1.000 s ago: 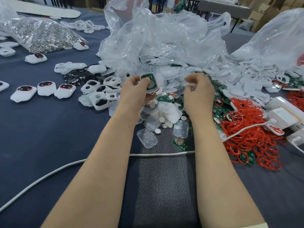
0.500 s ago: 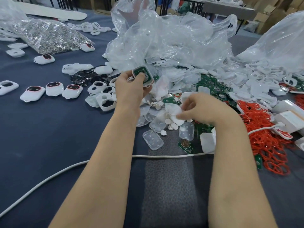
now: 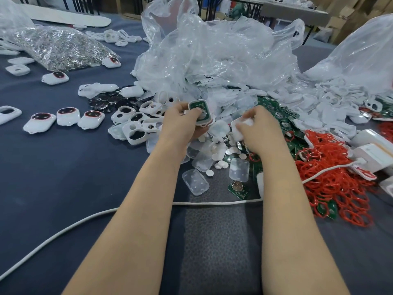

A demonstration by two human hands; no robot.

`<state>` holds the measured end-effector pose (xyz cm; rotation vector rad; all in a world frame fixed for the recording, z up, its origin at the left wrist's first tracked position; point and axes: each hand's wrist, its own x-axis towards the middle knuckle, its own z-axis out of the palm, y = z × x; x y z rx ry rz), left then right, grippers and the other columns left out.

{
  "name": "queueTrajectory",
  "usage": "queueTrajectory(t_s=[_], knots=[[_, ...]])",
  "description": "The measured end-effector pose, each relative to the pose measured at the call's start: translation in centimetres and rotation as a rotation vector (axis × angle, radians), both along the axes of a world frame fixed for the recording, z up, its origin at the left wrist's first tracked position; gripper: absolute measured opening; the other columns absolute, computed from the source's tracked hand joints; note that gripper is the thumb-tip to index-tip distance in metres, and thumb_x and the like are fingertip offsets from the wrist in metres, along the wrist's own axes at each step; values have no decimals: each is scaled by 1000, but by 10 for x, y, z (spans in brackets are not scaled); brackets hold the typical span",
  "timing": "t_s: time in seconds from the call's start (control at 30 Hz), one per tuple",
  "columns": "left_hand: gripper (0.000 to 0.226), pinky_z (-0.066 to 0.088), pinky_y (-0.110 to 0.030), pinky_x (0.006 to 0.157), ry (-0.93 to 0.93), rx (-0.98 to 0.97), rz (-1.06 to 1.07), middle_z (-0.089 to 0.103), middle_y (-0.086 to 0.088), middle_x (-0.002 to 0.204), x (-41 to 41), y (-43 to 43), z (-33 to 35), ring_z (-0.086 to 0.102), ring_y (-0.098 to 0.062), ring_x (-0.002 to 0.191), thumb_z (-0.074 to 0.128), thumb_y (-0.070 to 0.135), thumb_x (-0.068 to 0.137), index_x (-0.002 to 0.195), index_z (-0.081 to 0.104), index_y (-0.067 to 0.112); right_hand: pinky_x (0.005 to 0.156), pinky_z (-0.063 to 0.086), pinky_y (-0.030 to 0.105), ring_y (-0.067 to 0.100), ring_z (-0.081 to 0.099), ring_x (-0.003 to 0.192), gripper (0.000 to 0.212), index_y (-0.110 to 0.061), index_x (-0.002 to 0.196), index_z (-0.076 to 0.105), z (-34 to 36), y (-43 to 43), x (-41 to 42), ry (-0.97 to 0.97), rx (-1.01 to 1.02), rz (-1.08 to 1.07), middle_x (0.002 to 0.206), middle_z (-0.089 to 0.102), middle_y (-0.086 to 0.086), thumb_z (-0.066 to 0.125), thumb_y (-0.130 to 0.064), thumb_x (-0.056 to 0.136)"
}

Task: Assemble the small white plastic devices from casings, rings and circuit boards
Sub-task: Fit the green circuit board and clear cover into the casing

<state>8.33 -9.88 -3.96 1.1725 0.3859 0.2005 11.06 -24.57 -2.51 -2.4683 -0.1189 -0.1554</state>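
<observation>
Workspace was a big table covered in dark blue-grey cloth [image 3: 53,177], with a textured grey mat [image 3: 214,241] laid on it at the near edge. Behind it, at the top of the frame, there was another table with a grey top [image 3: 293,8] on thin black legs, stuff piled on it but too blurry to make out. Brown cardboard boxes [image 3: 348,15] were stacked in the far right corner. Top left showed dark vertical bars [image 3: 80,4], maybe a rack or chair backs, couldn't tell. Lighting was soft and even, with bright glare spots on the clear plastic bags [image 3: 223,52] heaped mid-table.
</observation>
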Motion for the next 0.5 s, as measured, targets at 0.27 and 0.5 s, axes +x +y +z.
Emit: queueTrajectory(t_s=[0.27,0.5], knots=[[10,60,-24,62,25,-22,-45,62,-21,115,1,-2,1,69,-25,80,50,2,96,95,55,10,76,50,24,13,61,91,21,-18,107,59,0,-1,6,89,773,61,94,64,-4,56,-3,92],[10,59,-24,62,9,16,-57,63,-19,112,1,-3,-1,69,-25,83,50,4,96,94,55,11,67,58,23,12,70,70,28,-6,116,57,0,6,3,217,1068,160,96,65,9,54,6,91]])
